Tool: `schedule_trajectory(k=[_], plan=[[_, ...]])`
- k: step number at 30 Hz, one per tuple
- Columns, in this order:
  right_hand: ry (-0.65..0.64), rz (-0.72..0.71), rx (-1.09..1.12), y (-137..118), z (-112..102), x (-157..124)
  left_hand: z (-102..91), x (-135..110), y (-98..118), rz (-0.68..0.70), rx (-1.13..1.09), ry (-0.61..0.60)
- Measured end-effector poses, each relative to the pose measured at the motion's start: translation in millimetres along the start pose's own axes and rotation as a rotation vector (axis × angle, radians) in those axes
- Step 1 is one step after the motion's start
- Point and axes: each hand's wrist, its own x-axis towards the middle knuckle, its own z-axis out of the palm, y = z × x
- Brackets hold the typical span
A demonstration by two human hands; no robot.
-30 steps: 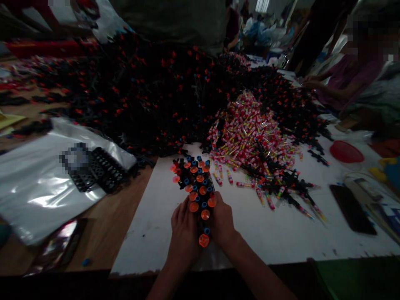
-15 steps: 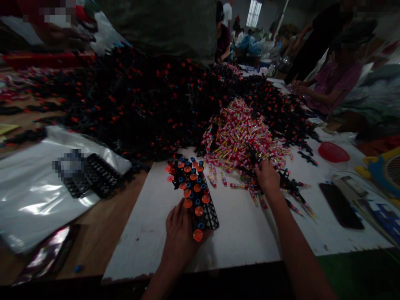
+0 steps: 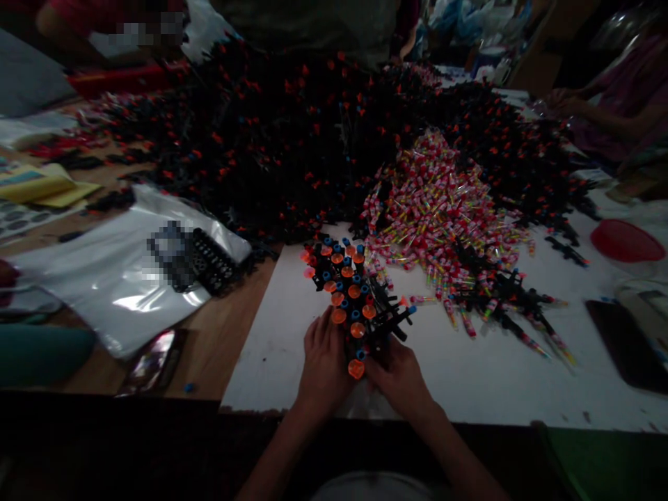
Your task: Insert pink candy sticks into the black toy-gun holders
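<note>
My left hand point(image 3: 324, 358) is closed around the near left side of a bunch of black toy guns point(image 3: 345, 300). Orange suction-cup tips and blue muzzle ends point up from the bunch, in rows. Much of the black holed rack beneath them is hidden. Against the bunch's right side, my right hand point(image 3: 401, 376) grips one more black toy gun point(image 3: 392, 321), tilted with its blue end to the right. The right fingertips are partly covered by it. Beyond my hands lies a heap of small candy-filled tubes point(image 3: 443, 202) with pink and red wrapping.
A large pile of black toy guns point(image 3: 292, 153) spreads across the back. Several loose guns point(image 3: 514, 292) lie to the right, near a dark phone point(image 3: 623, 341) and a red lid point(image 3: 626, 241). White plastic bags point(image 3: 120, 278) lie left. Another person's hands point(image 3: 566, 103) show at right.
My right hand has come back from the tube heap to the bunch, bringing a toy gun. My left hand keeps its hold. The view has turned, shifting the scene's near part rightward.
</note>
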Motion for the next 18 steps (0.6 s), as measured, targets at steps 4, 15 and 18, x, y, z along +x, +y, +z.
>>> schedule_trajectory(k=[4,15,18], plan=[[0.012,-0.03,-0.066,1.4,2.3,2.1,1.4,-0.9,1.1,-0.036,-0.007,-0.001],[0.078,0.019,-0.017,-1.7,-7.6,-1.4,-0.5,0.0,3.4,-0.053,-0.037,-0.024],[-0.019,-0.001,0.177,-6.3,-15.1,-1.4,-0.1,0.0,2.8,-0.049,-0.031,-0.026]])
